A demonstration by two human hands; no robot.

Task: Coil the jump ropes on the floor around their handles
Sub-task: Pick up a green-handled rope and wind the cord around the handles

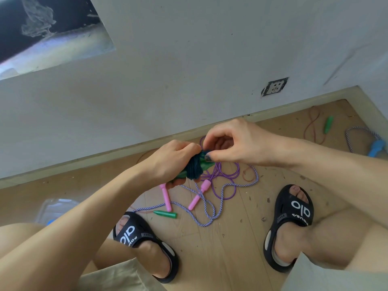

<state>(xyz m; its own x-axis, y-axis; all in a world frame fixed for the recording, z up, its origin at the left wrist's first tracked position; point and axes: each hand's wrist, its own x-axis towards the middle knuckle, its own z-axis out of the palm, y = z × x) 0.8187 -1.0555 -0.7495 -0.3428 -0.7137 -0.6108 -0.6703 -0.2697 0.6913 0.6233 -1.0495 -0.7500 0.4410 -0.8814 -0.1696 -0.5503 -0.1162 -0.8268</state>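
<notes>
Left hand gripping green handles wound with dark teal rope coil; fingers curled round the bundle from the left. Right hand just beside, thumb and fingertip pinching the rope end at the top of the coil. Bundle held above a light wooden floor strewn with small debris, near a pale baseboard and white wall carrying one socket. Below the hands: two pink handles on a thin purple rope, tangled with a purple-and-white braided rope. Loose green handles on the floor: two, one between the sandals, one far right beside a thin red rope. One blue handle at right edge. Sandals: two, black.
</notes>
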